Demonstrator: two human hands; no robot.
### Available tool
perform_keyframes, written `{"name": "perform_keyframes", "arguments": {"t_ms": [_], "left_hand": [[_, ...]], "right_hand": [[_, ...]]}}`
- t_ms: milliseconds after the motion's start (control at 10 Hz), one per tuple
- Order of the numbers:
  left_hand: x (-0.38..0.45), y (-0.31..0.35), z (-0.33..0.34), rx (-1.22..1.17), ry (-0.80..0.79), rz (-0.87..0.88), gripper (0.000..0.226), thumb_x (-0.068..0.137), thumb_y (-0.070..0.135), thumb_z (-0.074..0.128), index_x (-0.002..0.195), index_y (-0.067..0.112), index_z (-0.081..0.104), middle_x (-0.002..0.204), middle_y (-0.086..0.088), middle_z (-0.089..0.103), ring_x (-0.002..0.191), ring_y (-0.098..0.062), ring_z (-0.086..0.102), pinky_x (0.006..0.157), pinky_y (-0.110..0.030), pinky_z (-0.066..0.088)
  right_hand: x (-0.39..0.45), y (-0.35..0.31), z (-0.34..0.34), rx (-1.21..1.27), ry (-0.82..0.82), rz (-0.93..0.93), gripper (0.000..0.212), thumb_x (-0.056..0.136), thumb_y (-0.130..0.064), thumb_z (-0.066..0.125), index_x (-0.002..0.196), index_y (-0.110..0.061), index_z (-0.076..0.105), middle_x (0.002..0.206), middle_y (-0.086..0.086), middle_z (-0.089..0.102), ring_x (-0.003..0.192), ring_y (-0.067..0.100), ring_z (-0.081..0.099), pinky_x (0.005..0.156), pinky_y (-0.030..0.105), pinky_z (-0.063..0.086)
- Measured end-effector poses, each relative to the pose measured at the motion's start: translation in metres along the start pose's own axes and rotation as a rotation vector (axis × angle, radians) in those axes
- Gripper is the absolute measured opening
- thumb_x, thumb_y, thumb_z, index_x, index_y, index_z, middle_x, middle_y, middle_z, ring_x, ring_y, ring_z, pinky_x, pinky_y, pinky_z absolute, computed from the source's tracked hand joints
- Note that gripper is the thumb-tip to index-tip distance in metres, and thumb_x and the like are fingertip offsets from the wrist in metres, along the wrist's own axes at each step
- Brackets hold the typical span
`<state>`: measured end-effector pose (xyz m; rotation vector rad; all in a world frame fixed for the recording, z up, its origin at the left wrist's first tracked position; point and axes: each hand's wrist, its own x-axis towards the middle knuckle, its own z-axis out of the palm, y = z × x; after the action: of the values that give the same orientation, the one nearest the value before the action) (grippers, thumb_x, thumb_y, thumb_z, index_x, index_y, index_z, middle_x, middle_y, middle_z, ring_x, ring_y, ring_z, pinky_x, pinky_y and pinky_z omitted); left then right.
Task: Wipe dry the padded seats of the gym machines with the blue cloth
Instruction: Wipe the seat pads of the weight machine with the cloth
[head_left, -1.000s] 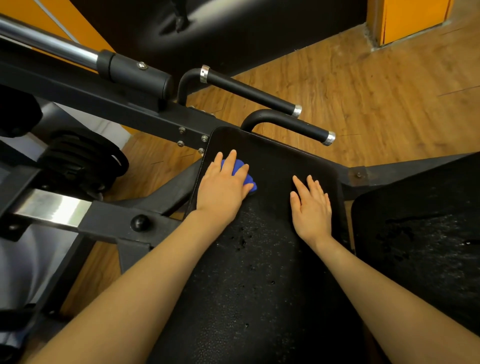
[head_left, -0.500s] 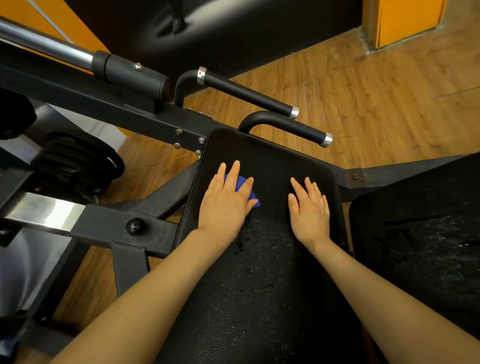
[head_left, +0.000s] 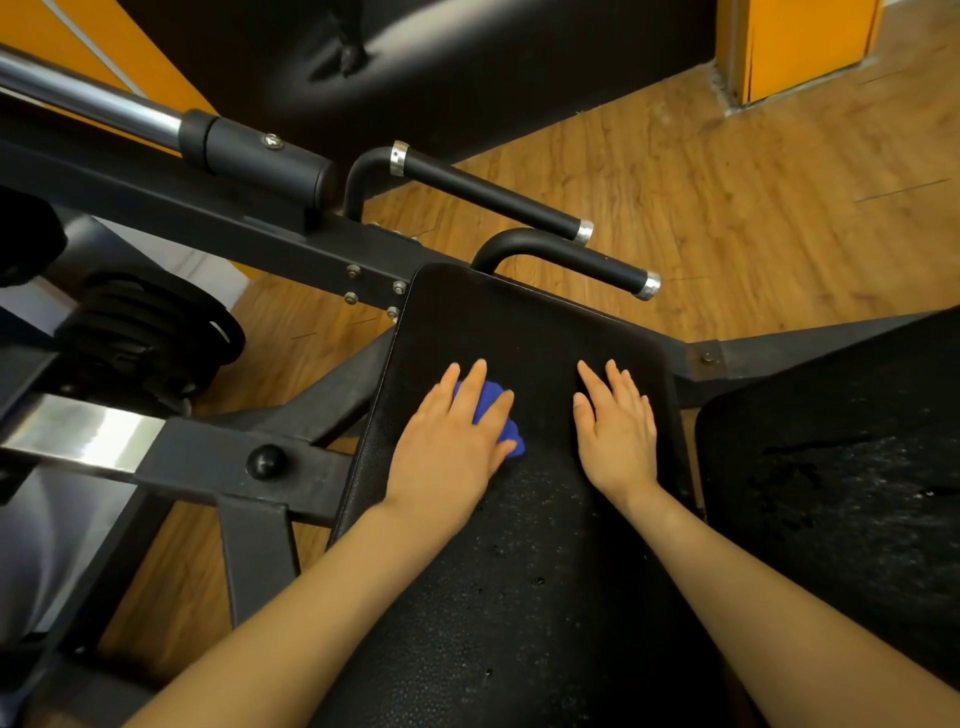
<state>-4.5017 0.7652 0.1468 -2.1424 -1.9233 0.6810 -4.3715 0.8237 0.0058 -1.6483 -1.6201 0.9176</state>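
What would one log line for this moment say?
left hand presses blue cloth on seat | right hand flat on seat | droplets remain nearer

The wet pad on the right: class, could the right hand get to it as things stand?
Probably yes. The right hand lies flat and empty on the middle pad; only a narrow gap separates that from the wet pad.

A pebbled, matt black vinyl is seen on the padded seat (head_left: 524, 571) (water beads glisten on it). The blue cloth (head_left: 506, 426) looks soft and napped. Polished chrome is shown on the bar (head_left: 88, 111); the floor (head_left: 753, 218) is of grained wood.
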Motion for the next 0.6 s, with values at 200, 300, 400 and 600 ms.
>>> {"name": "perform_keyframes", "arguments": {"t_ms": [200,300,400,600], "left_hand": [[-0.016,0.001,0.006,0.011,0.002,0.001,0.060,0.103,0.046,0.030,0.156,0.029,0.007,0.163,-0.007,-0.012,0.150,-0.030,-0.010,0.121,-0.038,0.007],[0.007,0.005,0.004,-0.005,0.006,-0.014,0.059,0.103,0.046,0.033,0.155,0.028,0.012,0.163,-0.007,-0.010,0.150,-0.031,-0.009,0.120,-0.041,0.009],[0.039,0.010,0.003,-0.023,0.019,-0.036,0.058,0.103,0.045,0.035,0.155,0.028,0.016,0.163,-0.008,-0.007,0.150,-0.032,-0.008,0.120,-0.043,0.011],[0.084,0.016,-0.002,-0.027,0.049,-0.063,0.055,0.103,0.044,0.036,0.153,0.026,0.023,0.163,-0.010,0.000,0.149,-0.035,-0.003,0.120,-0.046,0.012]], "right_hand": [[0.000,0.000,-0.001,0.000,0.002,-0.010,0.047,0.105,-0.035,0.034,0.152,-0.032,0.028,0.162,0.002,0.018,0.150,0.018,0.007,0.122,0.041,0.003],[0.000,0.001,-0.001,0.003,0.001,-0.008,0.047,0.105,-0.035,0.034,0.152,-0.032,0.028,0.162,0.002,0.017,0.150,0.018,0.006,0.121,0.041,0.003],[0.000,0.001,0.000,-0.002,0.009,-0.006,0.047,0.105,-0.035,0.034,0.152,-0.032,0.028,0.162,0.001,0.017,0.150,0.018,0.006,0.122,0.041,0.003],[0.000,0.000,0.000,-0.001,0.008,0.000,0.047,0.105,-0.035,0.034,0.152,-0.033,0.028,0.162,0.001,0.016,0.150,0.017,0.005,0.121,0.040,0.002]]}}
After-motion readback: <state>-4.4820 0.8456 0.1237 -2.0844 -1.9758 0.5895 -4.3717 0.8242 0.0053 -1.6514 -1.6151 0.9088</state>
